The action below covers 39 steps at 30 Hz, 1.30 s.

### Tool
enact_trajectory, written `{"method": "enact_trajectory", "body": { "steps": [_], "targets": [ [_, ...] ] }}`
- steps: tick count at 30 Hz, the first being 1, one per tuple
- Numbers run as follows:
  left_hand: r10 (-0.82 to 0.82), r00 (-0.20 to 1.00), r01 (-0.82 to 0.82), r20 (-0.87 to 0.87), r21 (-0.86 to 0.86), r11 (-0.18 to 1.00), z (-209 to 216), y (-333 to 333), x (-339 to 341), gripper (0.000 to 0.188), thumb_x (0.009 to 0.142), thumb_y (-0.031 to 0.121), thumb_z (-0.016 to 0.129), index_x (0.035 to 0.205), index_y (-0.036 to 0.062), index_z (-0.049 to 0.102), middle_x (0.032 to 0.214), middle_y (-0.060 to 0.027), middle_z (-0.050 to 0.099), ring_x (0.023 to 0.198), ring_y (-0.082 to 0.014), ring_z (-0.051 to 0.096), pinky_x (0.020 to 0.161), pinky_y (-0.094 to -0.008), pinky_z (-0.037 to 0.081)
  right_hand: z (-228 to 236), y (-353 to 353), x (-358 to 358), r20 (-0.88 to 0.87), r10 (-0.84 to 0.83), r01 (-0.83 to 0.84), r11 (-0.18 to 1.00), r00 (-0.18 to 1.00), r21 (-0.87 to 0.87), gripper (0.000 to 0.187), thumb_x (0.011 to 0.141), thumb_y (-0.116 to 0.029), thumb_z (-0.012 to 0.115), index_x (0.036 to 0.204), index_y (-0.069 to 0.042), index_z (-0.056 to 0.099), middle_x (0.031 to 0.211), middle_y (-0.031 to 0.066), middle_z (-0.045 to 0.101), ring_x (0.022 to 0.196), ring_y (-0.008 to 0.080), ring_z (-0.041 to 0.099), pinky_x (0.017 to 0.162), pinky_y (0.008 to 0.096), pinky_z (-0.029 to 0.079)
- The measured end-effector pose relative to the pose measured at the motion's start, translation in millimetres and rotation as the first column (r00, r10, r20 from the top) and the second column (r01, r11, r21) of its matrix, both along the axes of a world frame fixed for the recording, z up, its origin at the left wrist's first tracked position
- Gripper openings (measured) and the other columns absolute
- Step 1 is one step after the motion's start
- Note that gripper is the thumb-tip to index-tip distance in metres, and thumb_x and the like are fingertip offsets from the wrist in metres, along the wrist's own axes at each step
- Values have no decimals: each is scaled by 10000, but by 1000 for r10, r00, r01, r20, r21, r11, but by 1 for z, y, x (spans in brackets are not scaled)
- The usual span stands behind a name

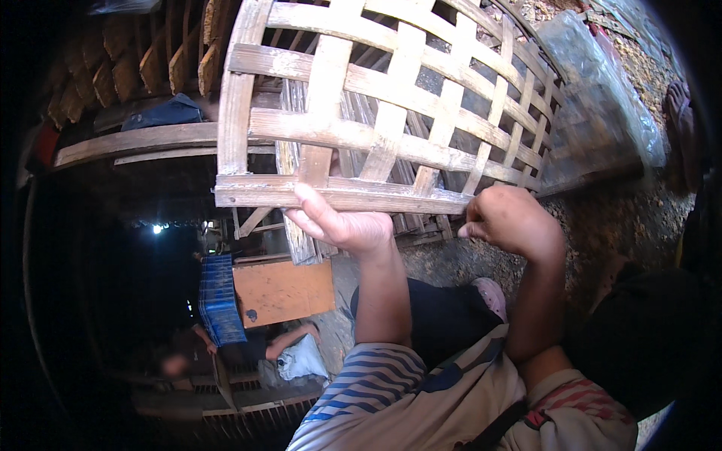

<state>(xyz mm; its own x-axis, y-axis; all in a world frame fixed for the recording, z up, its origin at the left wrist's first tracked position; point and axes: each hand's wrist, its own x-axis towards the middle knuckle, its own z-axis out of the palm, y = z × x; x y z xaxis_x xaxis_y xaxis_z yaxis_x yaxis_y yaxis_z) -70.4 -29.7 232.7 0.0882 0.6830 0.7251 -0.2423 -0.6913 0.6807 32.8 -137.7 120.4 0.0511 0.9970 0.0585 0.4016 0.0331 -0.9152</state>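
A woven bamboo lattice panel (391,139) with a wooden frame is held up tilted in front of me, filling the upper middle. My left hand (350,228) grips the lower frame bar near its left end. Its thumb lies against the bar, and the other fingers reach beneath it. Toward the bar's right end, my right hand (519,220) is closed at the frame's edge, fingers curled and partly hidden. Behind the panel, a stack of similar wooden-framed pieces (301,240) shows through the gaps and below the bar.
Wooden racks and a beam (143,143) run along the left, with a dark blue cloth (165,113) on them. Lower left are a blue crate (219,301), an orange-brown board (282,292) and another person's arm (293,342). Clear plastic sheeting (594,90) lies at the right.
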Motion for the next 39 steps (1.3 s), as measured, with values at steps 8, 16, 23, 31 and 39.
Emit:
{"method": "enact_trajectory", "body": {
  "steps": [8,16,23,31,39],
  "targets": [
    [127,992,-127,-1,9,992,-3,6,0,545,993,200,620,1400,-34,344,1337,-220,489,1151,-255,552,967,-402,505,18,2,-6,-252,421,-335,886,871,322,245,856,-301,744,952,-80,704,671,93,653,664,271,664,629,380,494],
    [181,982,-174,47,-136,975,19,25,-32,438,949,334,685,1194,-2,549,1064,-124,622,889,-189,596,802,-367,570,8,-5,29,-681,-101,347,908,725,235,131,921,-92,662,1013,-2,690,877,79,701,815,129,668,762,291,532],
    [12,997,10,72,-302,953,67,75,-107,558,949,423,656,1364,74,526,1117,-47,626,946,-161,586,873,-385,561,-47,-21,74,-472,-844,966,200,253,162,376,917,-207,689,1265,-75,632,1146,136,672,1048,276,625,947,433,484],
    [38,999,-42,-21,-301,953,70,76,-129,644,928,454,669,1406,63,486,1218,-100,620,1133,-230,591,1001,-469,503,-65,-32,79,-83,-896,900,433,436,55,434,891,-345,728,1152,-7,647,1038,206,674,1004,299,638,850,386,492],
    [170,980,-195,-102,-334,922,79,53,-127,441,914,356,726,1190,30,617,867,-23,581,845,-133,582,770,-320,561,-66,-26,69,-32,-838,804,533,545,-264,536,893,-540,658,1024,-21,676,836,197,664,792,342,650,721,407,490]
  ]
}}
